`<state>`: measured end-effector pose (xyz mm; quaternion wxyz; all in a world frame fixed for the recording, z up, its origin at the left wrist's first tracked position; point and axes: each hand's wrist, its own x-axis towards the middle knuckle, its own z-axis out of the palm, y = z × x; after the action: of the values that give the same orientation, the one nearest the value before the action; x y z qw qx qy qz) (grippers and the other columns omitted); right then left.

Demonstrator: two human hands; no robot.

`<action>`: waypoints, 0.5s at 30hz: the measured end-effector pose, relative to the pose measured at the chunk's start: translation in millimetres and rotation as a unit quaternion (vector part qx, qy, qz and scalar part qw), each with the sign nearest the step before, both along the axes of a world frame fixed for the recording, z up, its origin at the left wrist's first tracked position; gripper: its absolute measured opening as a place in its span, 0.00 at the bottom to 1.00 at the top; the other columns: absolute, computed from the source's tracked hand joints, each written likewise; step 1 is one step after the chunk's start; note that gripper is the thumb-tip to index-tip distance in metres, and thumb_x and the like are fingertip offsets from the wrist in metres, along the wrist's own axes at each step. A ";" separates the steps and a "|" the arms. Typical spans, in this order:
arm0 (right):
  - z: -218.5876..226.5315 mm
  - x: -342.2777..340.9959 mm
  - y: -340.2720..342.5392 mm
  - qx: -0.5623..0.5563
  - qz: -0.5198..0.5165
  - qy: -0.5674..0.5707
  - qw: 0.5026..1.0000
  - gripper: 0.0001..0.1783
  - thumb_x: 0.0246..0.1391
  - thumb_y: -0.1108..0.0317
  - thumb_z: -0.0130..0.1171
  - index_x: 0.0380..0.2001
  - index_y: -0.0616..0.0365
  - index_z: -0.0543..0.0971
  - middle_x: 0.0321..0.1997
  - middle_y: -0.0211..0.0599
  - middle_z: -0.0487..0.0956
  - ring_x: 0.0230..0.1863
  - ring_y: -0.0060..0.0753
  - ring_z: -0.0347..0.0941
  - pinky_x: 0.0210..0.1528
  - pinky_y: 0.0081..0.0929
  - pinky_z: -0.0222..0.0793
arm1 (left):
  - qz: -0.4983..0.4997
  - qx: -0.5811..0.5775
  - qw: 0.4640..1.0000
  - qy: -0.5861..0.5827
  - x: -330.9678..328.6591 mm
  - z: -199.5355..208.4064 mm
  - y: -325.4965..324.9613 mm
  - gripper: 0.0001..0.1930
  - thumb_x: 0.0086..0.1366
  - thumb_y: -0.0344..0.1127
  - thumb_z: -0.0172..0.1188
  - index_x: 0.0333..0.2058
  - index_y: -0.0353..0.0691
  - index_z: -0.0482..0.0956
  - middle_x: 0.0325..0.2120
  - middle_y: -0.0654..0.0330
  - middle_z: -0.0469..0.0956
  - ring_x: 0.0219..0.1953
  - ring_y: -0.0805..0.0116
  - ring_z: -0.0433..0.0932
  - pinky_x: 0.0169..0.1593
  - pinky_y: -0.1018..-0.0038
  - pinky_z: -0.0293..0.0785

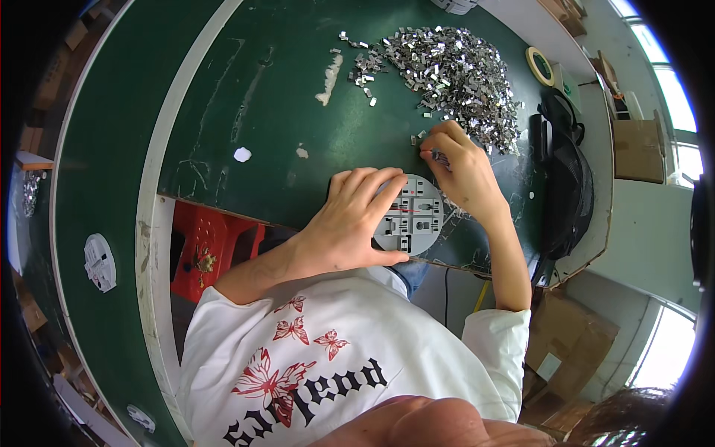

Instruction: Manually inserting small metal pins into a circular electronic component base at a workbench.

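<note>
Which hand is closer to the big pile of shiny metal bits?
The right hand is, at the near edge of the metal pile; the left hand holds the round grey plate, farther away.

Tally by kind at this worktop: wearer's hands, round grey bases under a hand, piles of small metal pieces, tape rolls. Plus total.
Hands: 2 (left hand, right hand)
Round grey plastic base: 1
Pile of small metal pieces: 1 (single pieces too many to count)
Tape roll: 1
Total: 5
</note>
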<state>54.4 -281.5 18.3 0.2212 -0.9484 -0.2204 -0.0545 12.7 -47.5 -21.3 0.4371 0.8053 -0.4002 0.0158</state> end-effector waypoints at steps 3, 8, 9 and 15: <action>4.8 -1.4 -0.7 0.043 -0.028 0.023 0.998 0.16 0.54 0.81 0.61 0.47 0.58 0.81 0.37 0.36 0.78 0.27 0.28 0.73 0.28 0.24 0.67 | 0.000 -0.001 1.000 -0.005 -0.8 0.1 0.5 0.52 0.44 0.51 0.78 0.62 0.29 0.62 0.60 0.47 0.64 0.61 0.50 0.63 0.63 0.55 0.55; 24.0 -8.3 8.1 0.132 -0.113 0.070 0.982 0.15 0.54 0.82 0.61 0.45 0.59 0.81 0.37 0.34 0.78 0.27 0.24 0.73 0.28 0.20 0.65 | 0.000 0.002 1.000 -0.001 0.2 1.1 0.9 0.51 0.45 0.52 0.77 0.62 0.28 0.63 0.62 0.50 0.64 0.61 0.51 0.63 0.64 0.55 0.55; 24.1 -11.7 7.1 0.132 -0.112 0.071 0.982 0.15 0.54 0.82 0.61 0.45 0.59 0.81 0.37 0.34 0.78 0.27 0.24 0.73 0.28 0.20 0.65 | 0.002 -0.006 1.000 0.009 -0.1 2.2 1.0 0.49 0.46 0.51 0.76 0.62 0.29 0.64 0.61 0.50 0.65 0.61 0.51 0.64 0.64 0.55 0.55; 28.1 -40.2 5.3 0.139 -0.042 0.063 0.987 0.12 0.50 0.85 0.63 0.38 0.60 0.85 0.37 0.31 0.80 0.26 0.15 0.70 0.26 0.17 0.62 | 0.042 -0.056 0.997 0.016 -1.5 6.1 -11.3 0.29 0.53 0.38 0.74 0.53 0.36 0.76 0.57 0.55 0.70 0.55 0.54 0.67 0.58 0.60 0.63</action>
<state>14.2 -276.2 46.4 0.3622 -0.9183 -0.1563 -0.0341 11.2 -58.8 -15.1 0.4867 0.7961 -0.3571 0.0434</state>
